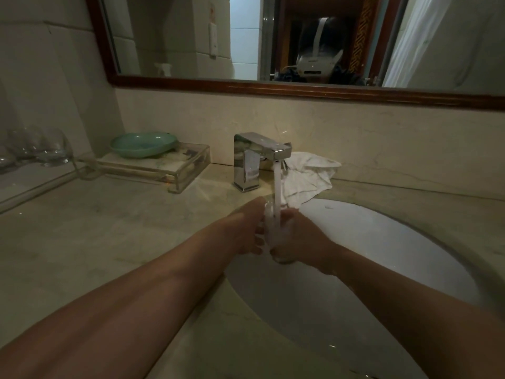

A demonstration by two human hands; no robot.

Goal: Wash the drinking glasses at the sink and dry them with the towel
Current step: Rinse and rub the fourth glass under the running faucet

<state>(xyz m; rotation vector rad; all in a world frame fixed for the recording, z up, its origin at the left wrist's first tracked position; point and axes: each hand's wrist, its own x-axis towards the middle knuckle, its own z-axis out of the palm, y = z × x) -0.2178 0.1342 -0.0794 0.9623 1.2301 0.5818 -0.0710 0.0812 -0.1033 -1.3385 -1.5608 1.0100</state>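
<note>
A drinking glass (273,233) is sitting between the two hands, directly under the stream falling from the faucet (259,160) just beyond the fingertips. The right hand (299,237) is wrapping its fingers round the lower part of the glass. The left hand (246,232) is curling against the opposite side. Water is blurring the rim, so the left fingers may be rubbing inside or only gripping outside.

To do this rinse well, the person should be turning the glass slowly under the flow while holding it firmly at the base, low over the sink (396,242) beneath the hands. The towel (306,176) is lying crumpled just past the right hand, beside the faucet. More glasses (43,150) are waiting well off to the left of the left hand.
</note>
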